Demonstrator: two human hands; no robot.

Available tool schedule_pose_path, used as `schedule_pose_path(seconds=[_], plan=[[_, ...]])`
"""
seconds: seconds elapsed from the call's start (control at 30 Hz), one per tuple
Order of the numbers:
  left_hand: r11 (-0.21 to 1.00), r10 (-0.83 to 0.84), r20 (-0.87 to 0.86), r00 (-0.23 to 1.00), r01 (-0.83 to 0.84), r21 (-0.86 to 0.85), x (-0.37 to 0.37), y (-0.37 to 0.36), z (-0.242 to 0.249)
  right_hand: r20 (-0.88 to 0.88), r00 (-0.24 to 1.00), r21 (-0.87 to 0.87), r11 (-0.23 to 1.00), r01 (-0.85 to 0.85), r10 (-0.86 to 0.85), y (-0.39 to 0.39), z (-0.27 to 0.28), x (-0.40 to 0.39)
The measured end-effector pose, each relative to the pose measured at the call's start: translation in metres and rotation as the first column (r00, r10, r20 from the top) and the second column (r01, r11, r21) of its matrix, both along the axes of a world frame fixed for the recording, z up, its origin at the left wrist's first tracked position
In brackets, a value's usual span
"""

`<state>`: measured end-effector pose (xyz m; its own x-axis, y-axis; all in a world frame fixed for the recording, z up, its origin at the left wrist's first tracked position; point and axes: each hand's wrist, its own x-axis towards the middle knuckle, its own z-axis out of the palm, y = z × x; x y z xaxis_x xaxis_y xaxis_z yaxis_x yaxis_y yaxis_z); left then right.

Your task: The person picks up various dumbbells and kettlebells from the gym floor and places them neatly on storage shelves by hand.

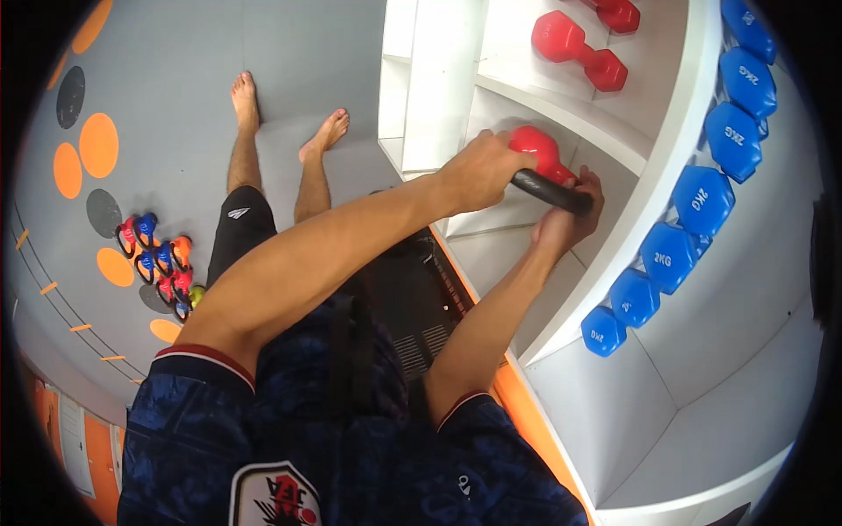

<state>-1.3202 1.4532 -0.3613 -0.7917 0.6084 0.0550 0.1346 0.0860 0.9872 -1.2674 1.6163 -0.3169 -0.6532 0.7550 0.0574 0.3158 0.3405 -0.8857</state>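
A red kettlebell (532, 143) with a thick, curved black handle (553, 190) is between my hands, in front of a white shelf compartment. My left hand (481, 174) is closed at the handle's left end, its fingertips hidden behind the red weight. At the opposite end, my right hand (574, 210) wraps round the handle with its fingers bent. Both arms reach out over my dark blue shirt. One compartment above lies a red dumbbell (579, 51), partly overlapped by another red dumbbell (618, 15) at the view's edge.
The white shelf unit (570, 114) has a divider edge close to my hands. Several blue dumbbells (702, 200) line the shelf at right. On the grey floor at left stand several coloured kettlebells (162, 259). My bare feet (246, 96) are at upper left.
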Motion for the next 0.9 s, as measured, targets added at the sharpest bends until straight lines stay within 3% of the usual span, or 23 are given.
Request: schedule_pose_path(seconds=[0.03, 0.13, 0.17, 0.27, 0.3, 0.4, 0.5, 0.6, 0.7, 0.8, 0.9], plan=[[0.998, 0.048, -0.022, 0.999, -0.047, 0.043, -0.003, 0.012, -0.006, -0.123, 0.991, 0.026, 0.999, -0.043, 0.046, 0.023, -0.017, 0.003], [0.993, 0.049, 0.054, 0.997, -0.054, 0.101, -0.017, 0.046, -0.025, -0.144, 0.990, 0.028, 1.000, 0.011, -0.007, 0.044, -0.026, -0.016], [0.996, 0.050, 0.115, 0.992, -0.058, 0.072, -0.020, 0.054, -0.028, -0.170, 0.985, 0.090, 0.996, 0.003, 0.013, 0.058, -0.035, -0.020], [0.983, 0.097, 0.135, 0.986, -0.117, 0.145, -0.020, 0.077, -0.043, -0.248, 0.968, 0.030, 0.999, -0.021, 0.028, 0.076, -0.043, -0.037], [0.977, 0.113, 0.124, 0.986, -0.134, 0.167, -0.018, 0.085, -0.047, -0.289, 0.954, 0.100, 0.993, -0.055, 0.082, 0.086, -0.048, -0.044], [0.952, 0.164, 0.171, 0.972, -0.201, 0.229, -0.013, 0.104, -0.053, -0.224, 0.959, 0.196, 0.972, -0.131, 0.174, 0.112, -0.054, -0.052], [0.942, 0.240, 0.189, 0.952, -0.276, 0.193, -0.021, 0.119, -0.057, -0.196, 0.967, 0.220, 0.968, -0.119, 0.163, 0.125, -0.058, -0.058], [0.973, 0.167, 0.150, 0.974, -0.188, 0.138, -0.019, 0.125, -0.060, -0.167, 0.984, 0.042, 0.997, -0.061, 0.067, 0.139, -0.063, -0.058], [0.947, 0.215, 0.100, 0.971, -0.232, 0.222, -0.014, 0.130, -0.063, -0.151, 0.984, -0.048, 0.994, -0.101, 0.093, 0.134, -0.059, -0.054], [0.948, 0.283, 0.062, 0.957, -0.289, 0.136, -0.020, 0.138, -0.056, -0.068, 0.986, -0.064, 0.987, 0.148, -0.153, 0.115, -0.053, -0.055], [0.998, 0.036, 0.518, 0.854, -0.061, 0.031, -0.044, 0.130, -0.018, -0.098, 0.958, -0.149, 0.955, 0.255, -0.271, 0.108, -0.048, -0.055]])
